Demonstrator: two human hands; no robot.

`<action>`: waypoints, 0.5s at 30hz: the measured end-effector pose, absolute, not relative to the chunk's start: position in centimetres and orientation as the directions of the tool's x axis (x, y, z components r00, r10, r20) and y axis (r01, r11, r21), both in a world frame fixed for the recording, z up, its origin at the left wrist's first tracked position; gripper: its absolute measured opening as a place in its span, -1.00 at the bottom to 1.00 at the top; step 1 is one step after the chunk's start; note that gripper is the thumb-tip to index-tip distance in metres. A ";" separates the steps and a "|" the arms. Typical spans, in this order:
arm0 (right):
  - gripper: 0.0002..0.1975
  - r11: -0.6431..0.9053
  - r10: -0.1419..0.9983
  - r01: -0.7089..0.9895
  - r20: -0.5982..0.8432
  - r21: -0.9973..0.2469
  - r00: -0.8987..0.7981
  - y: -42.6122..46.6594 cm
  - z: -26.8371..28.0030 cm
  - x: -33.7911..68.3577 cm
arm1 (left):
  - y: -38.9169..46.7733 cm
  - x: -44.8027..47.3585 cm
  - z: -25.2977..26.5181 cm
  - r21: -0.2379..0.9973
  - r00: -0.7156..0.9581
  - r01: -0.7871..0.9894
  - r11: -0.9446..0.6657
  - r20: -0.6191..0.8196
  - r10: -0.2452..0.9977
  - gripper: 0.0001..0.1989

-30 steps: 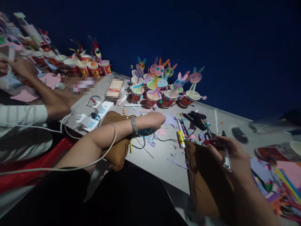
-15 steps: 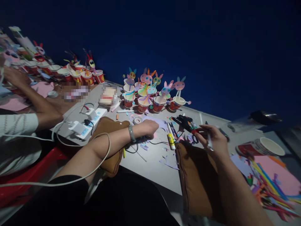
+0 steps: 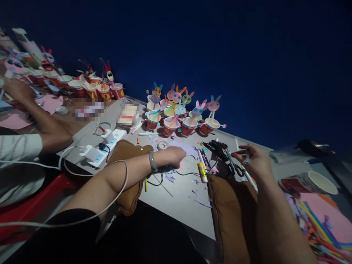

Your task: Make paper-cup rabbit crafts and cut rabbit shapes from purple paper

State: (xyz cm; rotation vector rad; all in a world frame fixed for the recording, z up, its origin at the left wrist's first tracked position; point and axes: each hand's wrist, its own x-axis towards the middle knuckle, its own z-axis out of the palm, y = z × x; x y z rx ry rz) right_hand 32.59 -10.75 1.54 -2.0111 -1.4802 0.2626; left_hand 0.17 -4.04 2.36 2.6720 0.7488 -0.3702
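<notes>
My left hand (image 3: 176, 157) is closed low over the table, beside a roll of tape (image 3: 162, 145) and a sheet of purple paper (image 3: 189, 149). What it holds, if anything, is hidden. My right hand (image 3: 255, 160) hovers with fingers apart, holding nothing I can see. Closest to its fingertips are black-handled scissors (image 3: 235, 169) and a black glue gun (image 3: 218, 148). A white pen (image 3: 249, 178) lies just under the right hand. Between both hands are a yellow glue stick (image 3: 202, 172) and dark pens (image 3: 205, 156) among paper scraps.
Red paper cups (image 3: 171, 129) with paper rabbit figures stand along the back. A power strip (image 3: 107, 146) and white cable lie left, by a co-worker's arm (image 3: 49, 124). Brown cushions (image 3: 231, 216) overlap the table edge. Right are a large cup (image 3: 297, 184) and coloured strips (image 3: 319, 220).
My right hand has drawn slightly right, away from the scissors, and its fingers have spread. The scissors and white pen show more fully. My left hand stays closed in nearly the same place.
</notes>
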 end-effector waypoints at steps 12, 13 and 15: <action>-0.58 -0.225 0.940 0.819 0.105 -0.527 0.325 -12.0 -2.7 31.3 | -3.6 0.3 1.8 0.366 0.831 0.551 -0.750 -0.321 0.454 -0.75; -0.59 -0.221 0.940 0.830 0.115 -0.511 0.322 -12.1 -2.7 31.3 | -3.6 0.2 1.8 0.373 0.833 0.551 -0.747 -0.307 0.461 -0.73; -0.59 -0.212 0.947 0.843 0.111 -0.495 0.303 -12.3 -2.5 31.4 | -3.6 0.0 1.8 0.378 0.829 0.558 -0.739 -0.297 0.475 -0.68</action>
